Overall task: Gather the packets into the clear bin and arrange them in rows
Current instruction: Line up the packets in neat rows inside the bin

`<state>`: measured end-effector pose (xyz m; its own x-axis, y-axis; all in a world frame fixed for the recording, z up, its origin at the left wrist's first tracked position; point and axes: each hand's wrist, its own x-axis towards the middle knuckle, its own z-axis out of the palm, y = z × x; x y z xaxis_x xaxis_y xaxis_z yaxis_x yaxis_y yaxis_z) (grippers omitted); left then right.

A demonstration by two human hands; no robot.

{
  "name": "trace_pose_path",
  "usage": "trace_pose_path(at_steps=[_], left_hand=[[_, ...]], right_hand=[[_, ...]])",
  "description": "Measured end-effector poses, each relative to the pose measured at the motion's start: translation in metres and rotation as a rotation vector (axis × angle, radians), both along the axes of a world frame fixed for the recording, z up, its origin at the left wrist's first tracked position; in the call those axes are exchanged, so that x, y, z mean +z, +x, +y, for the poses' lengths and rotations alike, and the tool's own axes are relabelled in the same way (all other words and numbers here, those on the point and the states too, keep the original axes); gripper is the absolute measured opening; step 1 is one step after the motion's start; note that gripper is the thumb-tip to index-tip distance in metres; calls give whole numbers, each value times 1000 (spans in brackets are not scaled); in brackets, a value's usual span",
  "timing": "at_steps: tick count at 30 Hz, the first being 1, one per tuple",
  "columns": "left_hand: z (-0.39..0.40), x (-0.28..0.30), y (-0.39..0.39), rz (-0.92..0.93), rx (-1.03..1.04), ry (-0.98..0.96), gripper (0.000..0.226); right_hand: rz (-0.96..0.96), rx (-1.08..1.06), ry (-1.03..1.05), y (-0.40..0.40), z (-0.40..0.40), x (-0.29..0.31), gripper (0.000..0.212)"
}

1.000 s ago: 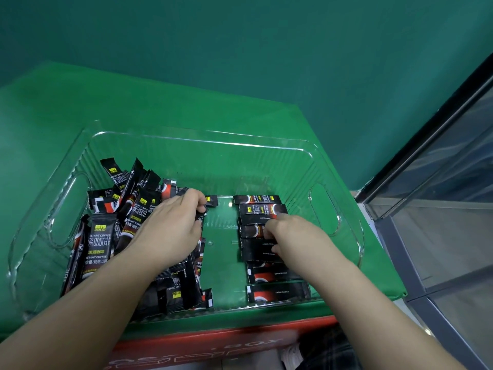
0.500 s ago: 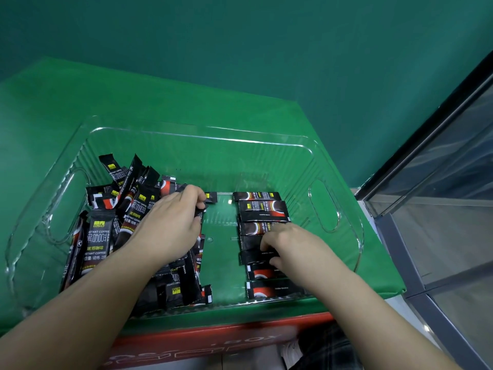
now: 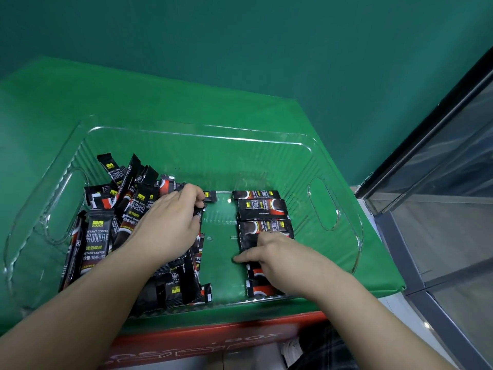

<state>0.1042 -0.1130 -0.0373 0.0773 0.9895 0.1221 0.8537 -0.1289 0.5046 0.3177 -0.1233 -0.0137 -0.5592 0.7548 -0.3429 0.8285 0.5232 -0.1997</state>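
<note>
Both hands (image 3: 168,231) (image 3: 282,256) rest on packets (image 3: 262,209) in bin (image 3: 202,132).

Green-covered table (image 3: 165,97) spans centre; teal wall (image 3: 266,44) at 12 o'clock; red box (image 3: 202,340) at 6 o'clock; glass door (image 3: 453,209) at 3 o'clock.

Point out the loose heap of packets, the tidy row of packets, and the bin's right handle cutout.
loose heap (image 3: 97,236), head view: upright front packet.
tidy row (image 3: 262,209), head view: second packet from the far end.
clear bin (image 3: 323,204), head view: right handle cutout.
</note>
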Motion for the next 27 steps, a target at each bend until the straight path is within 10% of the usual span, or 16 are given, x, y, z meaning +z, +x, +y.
trace_pose_path(at_steps=[19, 27], left_hand=[[0, -2, -1, 1, 2, 20, 27], [0, 0, -1, -1, -7, 3, 26]], right_hand=[[313, -188, -437, -57, -11, -3, 36], [209, -209, -307, -33, -3, 10, 19]])
